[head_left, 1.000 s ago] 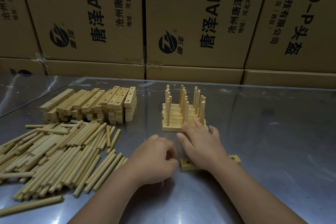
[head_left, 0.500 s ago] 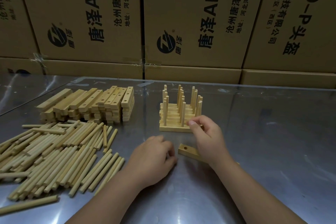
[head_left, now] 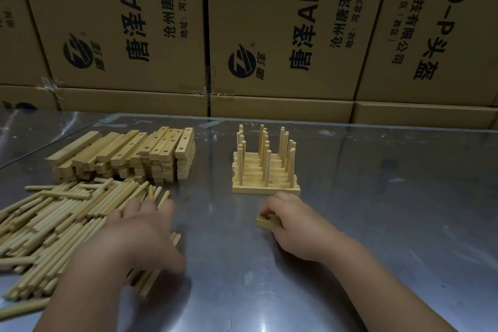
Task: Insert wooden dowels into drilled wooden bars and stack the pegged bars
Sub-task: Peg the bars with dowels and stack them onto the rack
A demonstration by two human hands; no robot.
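A stack of pegged bars (head_left: 265, 179) with several upright dowels stands at the table's middle. Just in front of it my right hand (head_left: 293, 226) grips a loose drilled bar (head_left: 265, 222) lying on the table; only the bar's left end shows. My left hand (head_left: 142, 232) lies over the right edge of the loose dowel pile (head_left: 54, 221), fingers spread and blurred, so whether it holds a dowel is unclear. Behind the dowels sits a heap of drilled bars (head_left: 129, 156).
The steel table (head_left: 377, 210) reflects light. A wall of printed cardboard boxes (head_left: 283, 29) runs along its far edge. One stray dowel (head_left: 21, 308) lies near the front left corner.
My left hand has swung left from the table's middle onto the dowel pile. My right hand has drawn back from the pegged stack and closed on the loose bar.
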